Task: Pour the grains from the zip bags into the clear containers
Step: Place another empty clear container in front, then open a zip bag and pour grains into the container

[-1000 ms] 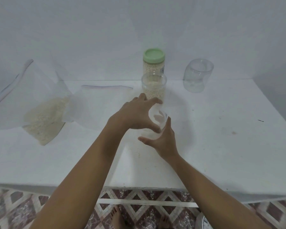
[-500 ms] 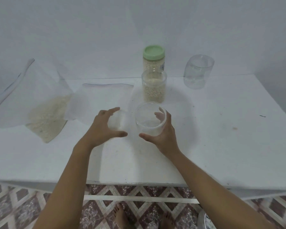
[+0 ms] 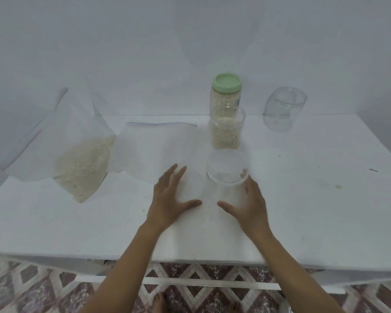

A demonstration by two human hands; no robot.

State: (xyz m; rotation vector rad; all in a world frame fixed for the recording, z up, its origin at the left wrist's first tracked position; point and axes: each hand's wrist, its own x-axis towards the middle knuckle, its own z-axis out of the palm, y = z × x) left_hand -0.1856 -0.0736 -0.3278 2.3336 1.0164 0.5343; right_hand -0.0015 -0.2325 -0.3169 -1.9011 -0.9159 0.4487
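An empty clear container (image 3: 226, 170) stands open on the white table (image 3: 314, 218), near the front middle. My right hand (image 3: 248, 206) holds it from the right, fingers curled round its far side and thumb stretched along its base. My left hand (image 3: 169, 195) lies flat on the table just left of it, fingers straight, over a faint clear lid (image 3: 191, 185). A zip bag with pale grains (image 3: 81, 168) leans at the left. An empty zip bag (image 3: 158, 143) lies flat behind my left hand.
Behind the held container stands an open clear container of grains (image 3: 226, 134), and behind that a grain jar with a green lid (image 3: 227, 93). Another empty clear container (image 3: 280, 111) sits at the back right by the wall. The table's front edge is near my forearms.
My left hand lifted the clear lid off the container, carried it left and down, and now lies flat on the table. My right hand stayed on the container.
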